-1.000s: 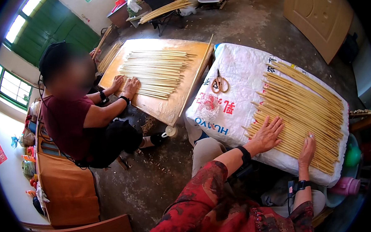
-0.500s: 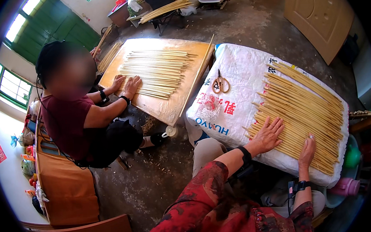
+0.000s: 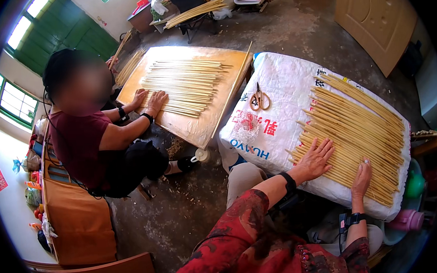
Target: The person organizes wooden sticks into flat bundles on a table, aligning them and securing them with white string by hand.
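Observation:
Thin yellowish sticks (image 3: 357, 124), perhaps peeled reeds or bamboo, lie side by side in a wide layer on a table draped with a white woven sack (image 3: 279, 79). My left hand (image 3: 316, 159) rests flat on their left ends, fingers outstretched and spread. Toward the near right side, my right hand (image 3: 362, 177) lies on the sticks with its fingers extended; some of them are hidden from this angle. Neither hand grasps a stick. Left of the layer, scissors (image 3: 260, 99) with brown handles sit on the sack beside a small tangle of pale string (image 3: 247, 126).
On my left a seated co-worker (image 3: 83, 143) has both hands on similar sticks (image 3: 186, 84) upon a wooden board (image 3: 173, 126). More sticks lie across a folding chair (image 3: 195, 13). A pink container (image 3: 407, 219) stands by my table's near right corner.

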### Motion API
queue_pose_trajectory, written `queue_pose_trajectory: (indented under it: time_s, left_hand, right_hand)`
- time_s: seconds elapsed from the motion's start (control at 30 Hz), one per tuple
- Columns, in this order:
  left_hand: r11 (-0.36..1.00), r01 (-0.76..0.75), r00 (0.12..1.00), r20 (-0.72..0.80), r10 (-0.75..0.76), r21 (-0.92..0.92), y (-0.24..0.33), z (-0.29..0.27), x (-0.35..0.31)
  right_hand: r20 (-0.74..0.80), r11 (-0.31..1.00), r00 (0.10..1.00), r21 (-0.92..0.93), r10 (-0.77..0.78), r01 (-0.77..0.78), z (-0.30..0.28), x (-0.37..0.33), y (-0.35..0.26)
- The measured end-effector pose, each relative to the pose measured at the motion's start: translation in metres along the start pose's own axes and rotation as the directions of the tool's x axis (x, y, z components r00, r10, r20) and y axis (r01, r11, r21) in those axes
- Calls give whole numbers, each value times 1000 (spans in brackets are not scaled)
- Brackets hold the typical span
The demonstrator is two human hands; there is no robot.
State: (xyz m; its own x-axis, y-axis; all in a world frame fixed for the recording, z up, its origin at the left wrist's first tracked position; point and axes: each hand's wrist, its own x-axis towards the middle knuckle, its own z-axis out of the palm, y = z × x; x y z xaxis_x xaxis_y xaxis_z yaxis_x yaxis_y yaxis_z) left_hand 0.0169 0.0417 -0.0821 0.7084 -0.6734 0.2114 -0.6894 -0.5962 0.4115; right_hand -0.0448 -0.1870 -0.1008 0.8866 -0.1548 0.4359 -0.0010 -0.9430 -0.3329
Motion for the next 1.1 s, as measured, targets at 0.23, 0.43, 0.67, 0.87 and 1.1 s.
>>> queue_pose_trajectory:
  time_s: [0.23,0.43,0.67,0.87,1.1]
  left_hand:
    - [1000,-3,1000,-13,3,-5,0,1,0]
    - [1000,5,1000,-6,-5,-28,1,-1,-1]
    - [987,57,997,57,-49,-149,2,-19,6]
    - [998,-10,995,102,17,-66,20,-45,3]
    - [967,-52,984,154,92,-248,14,-51,-11]
  right_hand:
    - [-6,1000,1000,-6,-7,7,0,0,1]
    - [-4,1000,1000,14,-7,7,0,-1,1]
    - [0,1000,1000,1,-14,14,2,0,3]
    - [-23,1000,999,-9,-23,22,4,-1,4]
    - [3,1000,1000,-7,0,0,7,-1,8]
